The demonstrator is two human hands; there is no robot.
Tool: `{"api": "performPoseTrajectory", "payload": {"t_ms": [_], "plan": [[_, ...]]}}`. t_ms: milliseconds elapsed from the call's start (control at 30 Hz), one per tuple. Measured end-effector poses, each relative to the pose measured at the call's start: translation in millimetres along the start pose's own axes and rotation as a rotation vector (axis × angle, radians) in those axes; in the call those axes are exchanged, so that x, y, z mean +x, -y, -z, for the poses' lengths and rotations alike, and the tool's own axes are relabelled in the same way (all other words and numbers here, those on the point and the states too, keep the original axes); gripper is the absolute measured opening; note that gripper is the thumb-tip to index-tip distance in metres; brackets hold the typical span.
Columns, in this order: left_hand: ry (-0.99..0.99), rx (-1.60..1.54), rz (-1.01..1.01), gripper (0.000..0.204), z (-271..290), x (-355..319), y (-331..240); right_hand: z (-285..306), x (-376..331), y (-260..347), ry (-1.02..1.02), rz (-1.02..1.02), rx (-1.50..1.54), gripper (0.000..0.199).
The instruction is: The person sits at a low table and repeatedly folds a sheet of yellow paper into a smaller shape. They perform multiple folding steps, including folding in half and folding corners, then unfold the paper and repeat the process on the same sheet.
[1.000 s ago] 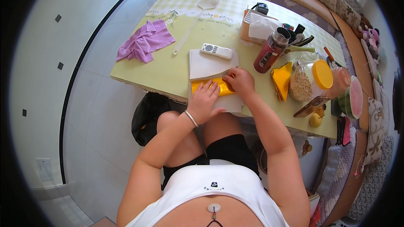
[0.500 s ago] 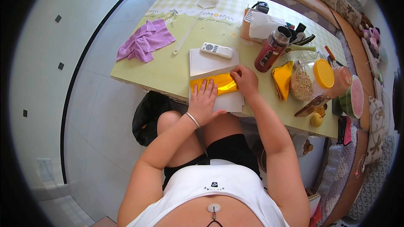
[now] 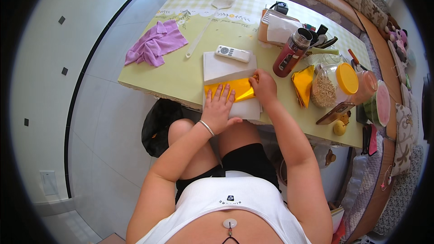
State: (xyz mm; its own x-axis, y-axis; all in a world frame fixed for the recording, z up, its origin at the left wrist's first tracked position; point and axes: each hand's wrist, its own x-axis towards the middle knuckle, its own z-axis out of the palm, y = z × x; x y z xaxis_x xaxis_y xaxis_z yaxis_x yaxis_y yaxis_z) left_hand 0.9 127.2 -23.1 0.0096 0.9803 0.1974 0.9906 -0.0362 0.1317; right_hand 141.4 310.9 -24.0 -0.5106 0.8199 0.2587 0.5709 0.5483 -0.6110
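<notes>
A shiny yellow-gold sheet of paper [image 3: 239,89] lies on a white pad [image 3: 246,110] at the near edge of the pale green table [image 3: 181,74]. My left hand [image 3: 219,108] lies flat on the sheet's near left part, fingers spread. My right hand [image 3: 263,86] presses with curled fingers on the sheet's right end. A second white pad [image 3: 224,68] lies just behind, with a white remote control [image 3: 232,53] on it.
A purple cloth [image 3: 156,43] and a long white spoon [image 3: 205,27] lie at the left. A red flask [image 3: 291,53], folded gold paper [image 3: 303,83], a yellow-lidded grain jar [image 3: 332,83], a tissue box [image 3: 278,27], a phone [image 3: 334,113] and a cut watermelon [image 3: 379,106] crowd the right.
My right hand slid to the right along the gold sheet. My left hand moved forward and flattened on it, and the sheet lies longer and flatter.
</notes>
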Motion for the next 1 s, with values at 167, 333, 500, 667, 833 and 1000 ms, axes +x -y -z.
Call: {"api": "performPoseTrajectory", "payload": {"t_ms": [167,333,500,667,833,1000], "plan": [[0.094,0.003,0.021,0.105,7,3,-3,0,-35,33,-0.018,0.610,-0.416,0.058],[0.130,-0.051,0.017,0.110,0,-3,8,-4,-70,24,0.357,0.362,-0.307,0.086],[0.167,0.034,0.087,0.100,11,-30,37,27,-74,-3,0.375,0.275,-0.331,0.084],[0.052,0.169,0.099,0.083,25,-20,54,34,-80,18,0.294,0.302,-0.482,0.074],[-0.115,0.150,-0.072,0.039,35,2,63,37,-99,41,0.223,0.321,-0.485,0.051],[-0.289,0.281,-0.174,0.026,36,15,62,34,-105,41,0.067,0.450,-0.478,0.029]]}}
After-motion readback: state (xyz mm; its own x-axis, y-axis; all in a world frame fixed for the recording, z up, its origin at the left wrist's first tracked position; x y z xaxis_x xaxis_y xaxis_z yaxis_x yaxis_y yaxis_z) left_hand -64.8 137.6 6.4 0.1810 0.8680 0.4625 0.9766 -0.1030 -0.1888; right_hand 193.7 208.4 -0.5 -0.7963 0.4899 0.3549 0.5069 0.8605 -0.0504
